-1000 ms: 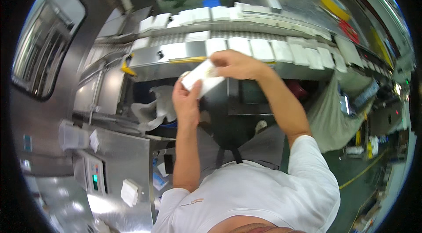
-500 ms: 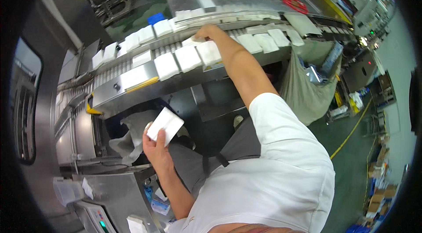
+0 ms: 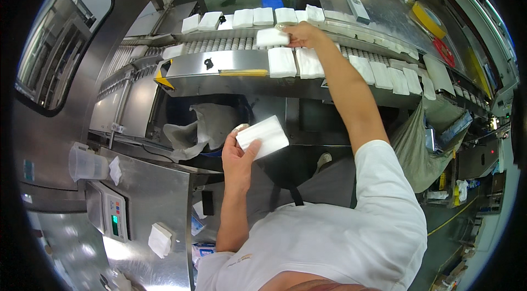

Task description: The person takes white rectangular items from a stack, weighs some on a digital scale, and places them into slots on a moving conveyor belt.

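The person's left grip, near the middle of the frame, is clamped on a white packet, thumb lying across its face; the right grip, upper middle, is pinched on the right end of a second packet, over the rollers; whether that packet touches them cannot be told; a near row of packets lies on the metal ledge just below it in the frame, a far row above it; held by one end only, the second packet could tip or land askew; the right forearm, crossing the near row, could knock it if lowered; should the left thumb slacken, the white packet could fall, with nothing else seen supporting it.
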A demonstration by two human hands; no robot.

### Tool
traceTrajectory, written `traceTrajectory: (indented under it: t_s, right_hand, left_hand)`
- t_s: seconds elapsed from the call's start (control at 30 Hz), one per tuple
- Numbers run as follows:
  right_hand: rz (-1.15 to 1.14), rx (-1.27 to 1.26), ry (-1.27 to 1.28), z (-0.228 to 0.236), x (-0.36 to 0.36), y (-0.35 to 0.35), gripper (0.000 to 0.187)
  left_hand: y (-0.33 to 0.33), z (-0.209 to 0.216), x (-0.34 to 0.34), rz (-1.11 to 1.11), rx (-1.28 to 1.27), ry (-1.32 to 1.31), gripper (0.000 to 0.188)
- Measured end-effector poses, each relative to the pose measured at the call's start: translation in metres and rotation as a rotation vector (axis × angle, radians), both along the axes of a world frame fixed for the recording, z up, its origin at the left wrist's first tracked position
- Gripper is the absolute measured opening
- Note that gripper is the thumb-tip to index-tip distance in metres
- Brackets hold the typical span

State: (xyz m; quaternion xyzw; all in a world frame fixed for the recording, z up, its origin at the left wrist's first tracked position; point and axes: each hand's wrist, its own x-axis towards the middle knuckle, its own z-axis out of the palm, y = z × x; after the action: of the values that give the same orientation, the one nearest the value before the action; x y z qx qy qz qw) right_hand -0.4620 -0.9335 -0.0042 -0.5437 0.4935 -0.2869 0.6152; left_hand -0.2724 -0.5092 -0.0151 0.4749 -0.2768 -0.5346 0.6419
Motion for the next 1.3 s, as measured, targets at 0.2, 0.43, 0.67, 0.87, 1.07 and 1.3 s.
traceTrajectory:
  t_s: [0.2, 0.43, 0.67, 0.87, 1.07, 1.3]
  right_hand:
    - [-0.225, -0.751, 0.718, 0.023, -0.044, 0.05, 0.033]
    - [0.452, -0.129, -0.12, 0.05, -0.052, 0.229, 0.043]
    - [0.368, -0.176, -0.225, 0.036, -0.054, 0.247, 0.036]
    - [0.096, -0.211, -0.014, 0.049, -0.104, 0.181, 0.03]
    - [-0.099, -0.158, -0.061, 0.032, -0.099, 0.045, 0.029]
    - [-0.048, -0.823, 1.234, 0.021, -0.146, 0.021, 0.032]
  left_hand:
    - [-0.007, -0.001, 0.002, -0.002, -0.046, -0.003, 0.056]
    - [-0.057, 0.006, -0.018, -0.066, -0.161, -0.072, 0.053]
    - [-0.084, 0.032, -0.04, -0.106, -0.245, -0.238, 0.053]
    - [-0.075, 0.017, -0.038, -0.147, -0.251, -0.12, 0.052]
    - [-0.025, -0.003, -0.027, -0.176, -0.139, -0.145, 0.054]
    - [0.021, -0.005, -0.012, -0.144, -0.058, -0.119, 0.055]
